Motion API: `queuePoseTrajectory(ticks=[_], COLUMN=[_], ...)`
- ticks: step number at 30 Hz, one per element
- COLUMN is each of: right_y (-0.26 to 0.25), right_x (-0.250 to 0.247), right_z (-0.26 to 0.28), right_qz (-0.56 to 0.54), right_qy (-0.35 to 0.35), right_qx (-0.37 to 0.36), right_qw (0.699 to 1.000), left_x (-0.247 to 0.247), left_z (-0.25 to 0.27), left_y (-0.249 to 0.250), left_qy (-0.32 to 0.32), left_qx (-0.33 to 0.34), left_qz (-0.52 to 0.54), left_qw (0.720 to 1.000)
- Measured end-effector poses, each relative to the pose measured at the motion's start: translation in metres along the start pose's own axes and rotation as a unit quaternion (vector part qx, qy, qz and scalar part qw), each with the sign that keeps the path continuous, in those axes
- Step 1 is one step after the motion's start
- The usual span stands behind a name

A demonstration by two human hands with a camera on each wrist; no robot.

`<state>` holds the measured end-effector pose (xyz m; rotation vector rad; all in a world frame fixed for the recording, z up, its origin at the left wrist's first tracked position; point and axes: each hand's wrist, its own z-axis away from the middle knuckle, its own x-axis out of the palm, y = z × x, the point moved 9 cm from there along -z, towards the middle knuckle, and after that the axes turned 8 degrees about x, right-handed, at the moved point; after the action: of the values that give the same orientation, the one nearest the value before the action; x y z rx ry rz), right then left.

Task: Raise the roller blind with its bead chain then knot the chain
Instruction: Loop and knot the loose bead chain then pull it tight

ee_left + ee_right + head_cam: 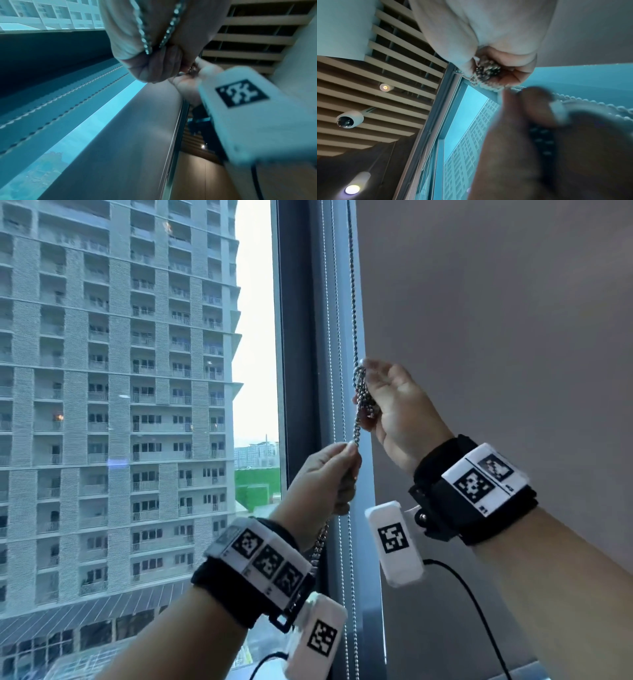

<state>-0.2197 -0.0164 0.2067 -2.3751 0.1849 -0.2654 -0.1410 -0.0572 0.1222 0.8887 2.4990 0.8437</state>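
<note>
Both hands grip the bead chain point(356, 419), right point(394, 405) above left point(325, 477).

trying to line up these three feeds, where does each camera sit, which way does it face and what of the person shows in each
Head: worn on the head, looking forward at the window frame; shows both forearms, the left hand and right hand on the bead chain.
Left wrist: on the left wrist, looking up along the left hand towards the slatted ceiling; the right hand shows beyond it.
Right wrist: on the right wrist, looking up along the right hand at bunched chain beads; the left hand is a blur.
Shared: both wrist views show the ceiling; all show the chain.
</note>
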Motion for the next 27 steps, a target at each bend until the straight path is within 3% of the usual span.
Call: queuePoseTrajectory(ticks=[3, 12, 21, 27], right_y=[0.000, 0.001, 0.008, 0.007], right_x=[0.012, 0.005, 0.012, 0.008], right_z=[0.005, -0.003, -0.005, -0.006], right_qz=[0.044, 0.053, 0.040, 0.030], right_qy=[-0.027, 0.031, -0.092, -0.095], right_qx=[0.003, 0.027, 0.027, 0.007], right_qw=[0.999, 0.998, 0.995, 0.995], left_x=[0.004, 0.012, 0.014, 0.017], left_z=[0.007, 0.010, 0.016, 0.015], left_y=[-0.012, -0.014, -0.023, -0.021], left_qy=[0.018, 0.027, 0.024, 0.020], left_qx=[0.005, 0.034, 0.002, 0.006], left_qz=[-0.025, -0.019, -0.049, -0.071], left_qw=[1.000, 0.999, 0.998, 0.997])
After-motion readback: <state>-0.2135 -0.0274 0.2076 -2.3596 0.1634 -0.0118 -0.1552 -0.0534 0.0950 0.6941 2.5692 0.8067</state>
